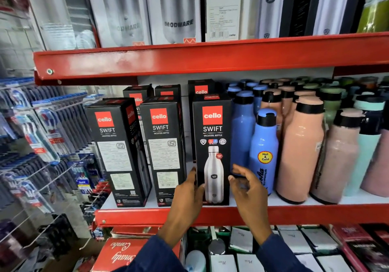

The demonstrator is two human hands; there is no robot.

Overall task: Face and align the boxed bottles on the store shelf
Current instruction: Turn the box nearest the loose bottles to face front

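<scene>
Here is the red metal store shelf, and on it three tall black cardboard bottle boxes stand along the front edge. The right-hand black box with the steel bottle pictured on its face sits front-out, square to the aisle, just beside a blue plastic bottle with a yellow sticker. The left hand presses against that box's lower left edge, thumb on the front face, fingers out of sight behind the side, a loose steadying grip rather than a full clasp. The right hand hovers off the lower right edge, its grip spread open and holding nothing; whether a fingertip grazes the card cannot be told. Judging by this bracketing, the two hands are squaring the box so its picture faces the shopper. The middle black box showing its label panel and the left black box turned at an angle both present printed text sides, so they likely need turning next. More black boxes stand behind.
</scene>
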